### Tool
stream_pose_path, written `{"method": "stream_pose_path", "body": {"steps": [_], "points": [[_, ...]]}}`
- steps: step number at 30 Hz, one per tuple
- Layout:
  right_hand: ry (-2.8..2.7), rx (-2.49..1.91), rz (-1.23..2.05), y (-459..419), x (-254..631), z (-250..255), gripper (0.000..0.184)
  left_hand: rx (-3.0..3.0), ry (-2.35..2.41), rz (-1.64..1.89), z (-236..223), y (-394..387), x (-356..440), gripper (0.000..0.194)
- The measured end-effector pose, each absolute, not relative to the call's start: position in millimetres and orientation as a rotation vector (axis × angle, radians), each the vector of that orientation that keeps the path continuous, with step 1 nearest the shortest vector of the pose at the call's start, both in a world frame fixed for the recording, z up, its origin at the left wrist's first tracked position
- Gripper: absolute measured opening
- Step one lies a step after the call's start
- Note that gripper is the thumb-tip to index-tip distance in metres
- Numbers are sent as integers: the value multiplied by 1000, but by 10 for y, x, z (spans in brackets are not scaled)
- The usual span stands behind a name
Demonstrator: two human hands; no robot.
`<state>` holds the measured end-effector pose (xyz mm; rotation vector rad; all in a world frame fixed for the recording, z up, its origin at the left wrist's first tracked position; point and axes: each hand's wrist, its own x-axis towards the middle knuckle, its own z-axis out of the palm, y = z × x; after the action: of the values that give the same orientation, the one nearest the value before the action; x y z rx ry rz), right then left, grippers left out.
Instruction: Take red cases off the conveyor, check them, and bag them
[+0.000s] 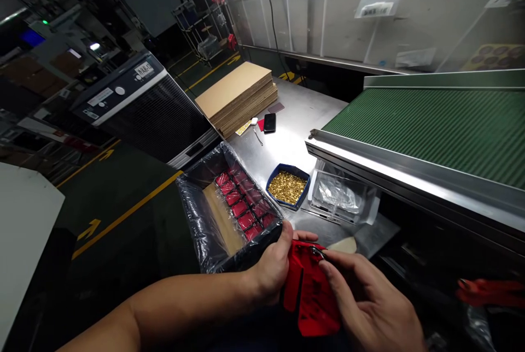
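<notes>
Red plastic tag (309, 292) sits between both hands, low in the head view, just in front of the bench (295, 122) edge. Left hand (273, 267) is closed on the tag's upper left side, thumb laid over its top. Right hand (369, 303) has thumb and forefinger pressed together at a small metal ring (318, 252) on the tag's top edge; its other fingers curl loosely under the tag. Whether the ring is fully seated cannot be told.

Judgement on the work in hand: the left hand should keep the tag steady and flat while the right works the ring, with the pinch close to the ring so it does not slip or spring off.

Adjacent items: a plastic-lined carton (205, 221) with rows of red pieces (244, 204) stands just beyond the left hand. A blue tray (270, 183) of small brass parts (287, 187) lies near, beside a clear plastic bin (340, 196). A green conveyor (430, 128) runs to the right. Flat cardboard sheets (238, 95) are stacked at the far end.
</notes>
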<state>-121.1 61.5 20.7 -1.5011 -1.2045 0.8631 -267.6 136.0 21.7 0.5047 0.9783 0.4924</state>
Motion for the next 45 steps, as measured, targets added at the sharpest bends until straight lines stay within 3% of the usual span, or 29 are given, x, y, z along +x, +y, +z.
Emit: {"method": "stream_pose_path", "body": {"steps": [14, 28, 35, 39, 42, 45], "points": [[-991, -1560, 1195, 662, -1420, 287, 35, 591, 849, 654, 267, 1405, -2639, 100], [-946, -1512, 1157, 706, -1338, 299, 29, 597, 893, 612, 244, 1402, -2600, 97], [-820, -1551, 1163, 632, -1218, 217, 37, 457, 908, 605, 293, 1454, -2546, 98], [-1158, -1469, 790, 673, -1176, 234, 24, 405, 886, 581, 295, 1465, -2559, 97], [-1462, -1357, 415, 757, -1125, 274, 27, 387, 822, 541, 304, 1471, -2572, 100], [-1637, -1265, 326, 825, -1073, 292, 31, 345, 779, 477, 308, 1478, -2585, 100]]}}
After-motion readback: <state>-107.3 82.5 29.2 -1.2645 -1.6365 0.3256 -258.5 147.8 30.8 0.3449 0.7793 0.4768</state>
